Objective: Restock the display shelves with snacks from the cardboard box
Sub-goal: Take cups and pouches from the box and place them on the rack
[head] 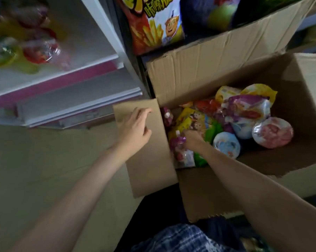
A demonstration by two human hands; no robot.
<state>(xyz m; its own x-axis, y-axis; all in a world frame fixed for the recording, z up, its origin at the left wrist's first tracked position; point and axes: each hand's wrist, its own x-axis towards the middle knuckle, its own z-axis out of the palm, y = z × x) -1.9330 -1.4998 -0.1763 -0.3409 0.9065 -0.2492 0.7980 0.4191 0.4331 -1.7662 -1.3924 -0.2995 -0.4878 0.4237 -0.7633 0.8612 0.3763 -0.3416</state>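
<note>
Your right hand (193,140) is down in the cardboard box (199,73) among the snacks (244,113); its fingers are buried, so the grip can't be told. Your left hand (135,130) hangs loose over the left flap (146,160). Shelf (53,82) goods are blurred.

Blurred snack packets (35,50) on white shelf (66,70); cardboard box (199,73) on floor (44,157).
</note>
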